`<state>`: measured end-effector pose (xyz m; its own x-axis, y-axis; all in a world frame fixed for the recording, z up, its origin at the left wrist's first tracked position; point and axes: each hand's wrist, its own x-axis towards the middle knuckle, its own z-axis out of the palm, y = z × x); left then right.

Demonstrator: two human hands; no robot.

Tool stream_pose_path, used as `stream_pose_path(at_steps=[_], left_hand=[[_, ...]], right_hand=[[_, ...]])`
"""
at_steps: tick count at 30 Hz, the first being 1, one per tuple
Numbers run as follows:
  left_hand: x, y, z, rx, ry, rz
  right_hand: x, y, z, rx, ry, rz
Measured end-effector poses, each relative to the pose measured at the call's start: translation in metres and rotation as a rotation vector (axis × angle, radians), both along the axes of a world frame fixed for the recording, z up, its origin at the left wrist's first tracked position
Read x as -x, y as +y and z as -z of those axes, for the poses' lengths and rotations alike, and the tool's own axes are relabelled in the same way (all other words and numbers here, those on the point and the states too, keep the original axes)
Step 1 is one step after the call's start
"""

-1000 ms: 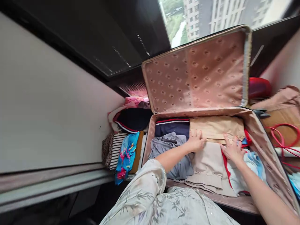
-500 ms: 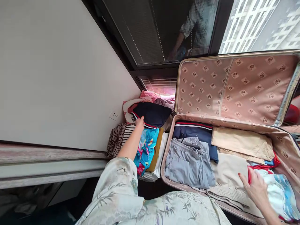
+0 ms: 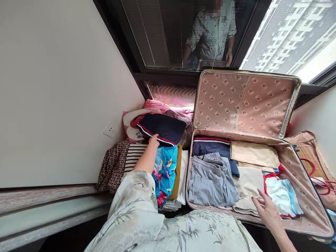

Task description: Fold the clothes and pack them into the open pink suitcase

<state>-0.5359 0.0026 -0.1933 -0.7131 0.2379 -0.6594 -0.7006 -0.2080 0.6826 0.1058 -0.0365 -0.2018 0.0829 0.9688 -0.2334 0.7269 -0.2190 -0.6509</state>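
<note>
An open suitcase (image 3: pixel 304 185) with pink patterned lining lies in front of me, its lid (image 3: pixel 244 103) propped up. Inside are folded clothes: grey shorts (image 3: pixel 210 178), a navy garment (image 3: pixel 215 147), a tan garment (image 3: pixel 254 154), a cream one (image 3: pixel 246 182) and a white-blue-red piece (image 3: pixel 282 196). My left hand (image 3: pixel 153 140) reaches left of the case and touches the edge of a folded navy garment with red-white stripes (image 3: pixel 162 128) on a clothes pile. My right hand (image 3: pixel 266 210) rests with fingers spread on the beige folded clothes at the suitcase's near edge.
The pile left of the suitcase holds striped (image 3: pixel 135 154), leopard-print (image 3: pixel 112 168), blue floral (image 3: pixel 164 169), mustard and pink (image 3: pixel 157 105) clothes against a white wall with a socket (image 3: pixel 110 130). A brown bag with a red cord (image 3: pixel 313 164) lies at right. The dark window reflects a person.
My left hand left the suitcase and reached over to the navy striped garment on the pile. My right hand slid back to the suitcase's near edge. The view swung left.
</note>
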Motion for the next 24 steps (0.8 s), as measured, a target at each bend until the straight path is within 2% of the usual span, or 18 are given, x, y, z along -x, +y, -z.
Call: stream_pose_path(at_steps=[4, 7, 10, 14, 17, 20, 22, 24], left_hand=[[0.008, 0.010, -0.008, 0.026, -0.078, 0.035], [0.015, 0.020, -0.026, -0.011, -0.092, 0.057], [0.018, 0.028, -0.057, -0.104, -0.080, 0.092], [0.005, 0.026, -0.113, -0.330, -0.046, 0.140], [-0.032, 0.011, -0.155, -0.445, -0.049, 0.236], [-0.098, -0.015, -0.183, -0.495, -0.075, 0.338], [-0.151, -0.034, -0.188, -0.476, -0.118, 0.388], [-0.208, -0.050, -0.180, -0.407, -0.197, 0.442]], right_hand=[[0.013, -0.006, -0.006, 0.017, 0.002, -0.025], [0.025, -0.006, -0.012, 0.010, -0.008, -0.072], [0.039, -0.002, -0.018, -0.009, 0.008, -0.106], [0.066, 0.005, -0.027, 0.036, 0.159, -0.164], [0.096, 0.008, -0.042, 0.108, 0.334, -0.215], [0.127, 0.010, -0.065, 0.234, 0.588, -0.236], [0.142, 0.012, -0.077, 0.334, 0.857, -0.226], [0.149, 0.018, -0.082, 0.432, 1.134, -0.209]])
